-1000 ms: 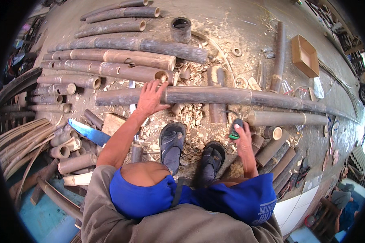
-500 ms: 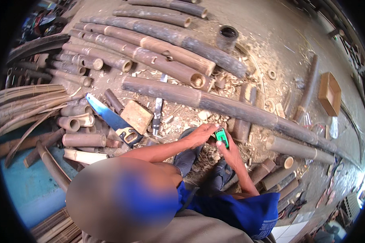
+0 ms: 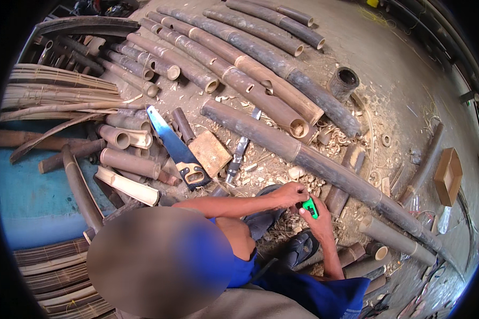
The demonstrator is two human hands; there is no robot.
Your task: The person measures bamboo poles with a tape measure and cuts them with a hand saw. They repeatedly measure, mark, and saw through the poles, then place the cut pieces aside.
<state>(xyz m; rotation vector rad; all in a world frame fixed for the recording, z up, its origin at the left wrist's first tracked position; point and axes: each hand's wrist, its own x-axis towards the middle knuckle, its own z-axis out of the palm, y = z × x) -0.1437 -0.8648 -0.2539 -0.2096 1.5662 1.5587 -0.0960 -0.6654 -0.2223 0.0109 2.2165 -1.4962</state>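
My right hand (image 3: 320, 219) is wrapped round a green and black tape measure (image 3: 310, 208), held low in front of my knees. Close against it, the fingers of my left hand (image 3: 290, 194) are pinched together at the tape measure's left end; what they grip is too small to make out. Just beyond both hands a long dark bamboo pole (image 3: 332, 175) lies slantwise across the floor. To the left are a handsaw (image 3: 173, 143) with a wood-coloured and black handle, a square wooden block (image 3: 211, 152) and a blade tool (image 3: 238, 154) partly under the pole.
Several bamboo poles (image 3: 239, 80) lie beyond. Cut bamboo pieces (image 3: 130, 162) and split strips (image 3: 58, 93) are heaped at left. Shavings (image 3: 298, 173) litter the floor. A black-mouthed tube (image 3: 344, 83) stands farther off, and an open brown box (image 3: 448, 176) sits at right.
The view has swung, so the floor things appear farther right and some lower. My hands stay together at the tape measure, which now looks more tilted.
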